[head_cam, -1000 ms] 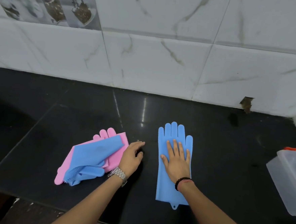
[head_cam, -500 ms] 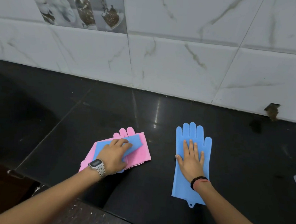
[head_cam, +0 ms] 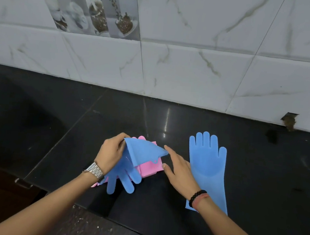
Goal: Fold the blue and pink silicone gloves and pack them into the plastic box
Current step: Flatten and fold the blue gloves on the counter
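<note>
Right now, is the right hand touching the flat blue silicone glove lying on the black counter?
Cannot tell. In the head view the right hand overlaps the flat blue silicone glove, hiding any gap.

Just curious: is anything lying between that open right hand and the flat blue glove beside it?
Nothing visible does. The right hand hovers right beside the flat blue glove, with only bare black counter around.

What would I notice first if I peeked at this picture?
Probably the big blue glove lying flat on the black counter, to the right. Next to it, the left hand lifts a folded blue glove above a pink glove, with the right hand open beside them.
</note>
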